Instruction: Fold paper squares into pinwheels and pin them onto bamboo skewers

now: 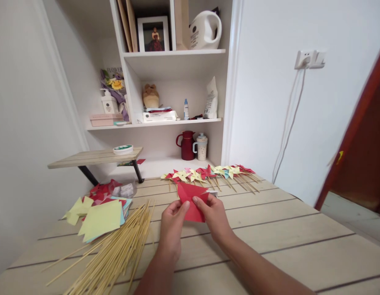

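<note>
A square of red paper [193, 192] with slits cut in from its corners is held up above the table between both hands. My left hand [173, 223] pinches its left side, the thumb lying on the front face. On the right side my right hand [217, 215] grips it the same way, thumb on top and fingers behind. Beyond the paper lies a row of finished paper pinwheels [205, 173] on sticks, in red, yellow, blue and pink. To the left are a heap of thin wooden sticks [116, 250] and a stack of yellow and blue paper squares [102, 216].
Behind the paper stack sit red paper pieces [100, 190] and a clear plastic box [125, 190]. A small raised wooden stand [94, 157] is at the back left. A red jug [187, 146] and a speckled cup [202, 148] occupy the lower shelf.
</note>
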`<state>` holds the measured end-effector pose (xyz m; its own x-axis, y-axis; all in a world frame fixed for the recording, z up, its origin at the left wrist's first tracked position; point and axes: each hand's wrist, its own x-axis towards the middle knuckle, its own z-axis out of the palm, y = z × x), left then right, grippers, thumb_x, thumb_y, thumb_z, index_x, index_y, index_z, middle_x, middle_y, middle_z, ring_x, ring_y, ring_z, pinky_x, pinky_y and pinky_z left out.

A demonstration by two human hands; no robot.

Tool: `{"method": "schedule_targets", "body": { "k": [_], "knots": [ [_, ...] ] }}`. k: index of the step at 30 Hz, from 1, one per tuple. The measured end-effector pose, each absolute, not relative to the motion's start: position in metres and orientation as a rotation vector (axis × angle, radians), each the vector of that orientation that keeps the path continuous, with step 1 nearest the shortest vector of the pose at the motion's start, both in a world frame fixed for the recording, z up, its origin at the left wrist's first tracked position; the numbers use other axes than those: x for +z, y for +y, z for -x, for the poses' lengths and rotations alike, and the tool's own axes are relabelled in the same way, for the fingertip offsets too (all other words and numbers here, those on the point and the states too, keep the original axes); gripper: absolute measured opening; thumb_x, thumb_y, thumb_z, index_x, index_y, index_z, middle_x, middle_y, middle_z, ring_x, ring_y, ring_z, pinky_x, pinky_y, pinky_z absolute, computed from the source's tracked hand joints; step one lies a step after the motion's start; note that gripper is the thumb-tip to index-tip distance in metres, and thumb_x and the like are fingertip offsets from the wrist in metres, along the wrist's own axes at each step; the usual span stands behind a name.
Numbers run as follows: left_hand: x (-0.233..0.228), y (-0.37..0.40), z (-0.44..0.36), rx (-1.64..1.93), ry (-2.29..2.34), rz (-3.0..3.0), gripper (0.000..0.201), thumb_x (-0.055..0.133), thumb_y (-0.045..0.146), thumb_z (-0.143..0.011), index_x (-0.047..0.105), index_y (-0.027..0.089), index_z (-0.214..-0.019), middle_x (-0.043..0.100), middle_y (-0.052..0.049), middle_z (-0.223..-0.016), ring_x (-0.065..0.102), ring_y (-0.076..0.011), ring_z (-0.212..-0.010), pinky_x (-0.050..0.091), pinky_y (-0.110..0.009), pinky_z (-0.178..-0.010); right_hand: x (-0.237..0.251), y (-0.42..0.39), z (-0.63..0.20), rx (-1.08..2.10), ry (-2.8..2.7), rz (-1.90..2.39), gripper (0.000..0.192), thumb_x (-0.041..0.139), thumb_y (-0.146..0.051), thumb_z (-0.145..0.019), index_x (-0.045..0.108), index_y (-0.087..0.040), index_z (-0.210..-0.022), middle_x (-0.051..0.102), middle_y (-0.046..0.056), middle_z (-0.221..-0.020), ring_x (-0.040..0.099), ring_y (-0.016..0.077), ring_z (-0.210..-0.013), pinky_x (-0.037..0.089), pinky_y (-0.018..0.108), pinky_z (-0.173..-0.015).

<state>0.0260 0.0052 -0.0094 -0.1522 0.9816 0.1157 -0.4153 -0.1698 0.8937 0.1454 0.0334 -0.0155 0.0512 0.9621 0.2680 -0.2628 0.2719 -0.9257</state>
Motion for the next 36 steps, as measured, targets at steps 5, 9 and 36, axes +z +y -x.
{"method": "schedule_targets", "body": {
  "k": [5,9,36],
  "knots": [
    [-0.013,0.011,-0.023,1.56,0.865,-0.872,0.04,0.087,0.04,-0.065,0.076,0.014,-0.092,0.078,-0.012,-0.095,0.072,-0.0258,-0.092,0.052,-0.038,-0.09,-0.016,0.036,-0.147,1.142,-1.099,0.801,0.039,0.082,-0.052,-0.068,0.075,-0.018,-0.084,0.078,0.008,-0.086,0.069,0.0242,-0.073,0.054,0.035,-0.07],
    [-0.009,0.012,-0.024,1.582,0.831,-0.863,0.043,0.087,0.039,-0.063,0.077,0.013,-0.095,0.078,-0.012,-0.092,0.074,-0.0263,-0.087,0.054,-0.039,-0.088,-0.017,0.035,-0.146,1.148,-1.147,0.799,0.039,0.081,-0.052,-0.069,0.077,-0.018,-0.088,0.079,0.009,-0.087,0.07,0.0253,-0.076,0.054,0.036,-0.073],
    [-0.006,0.008,-0.008,1.651,0.974,-0.775,0.04,0.083,0.033,-0.068,0.076,0.011,-0.1,0.079,-0.013,-0.093,0.074,-0.0222,-0.081,0.056,-0.029,-0.075,0.0,0.024,-0.167,1.212,-1.702,0.726,0.057,0.071,-0.033,-0.084,0.049,-0.037,-0.137,0.066,0.002,-0.101,0.064,0.0193,-0.083,0.054,0.041,-0.083]
  ]
}}
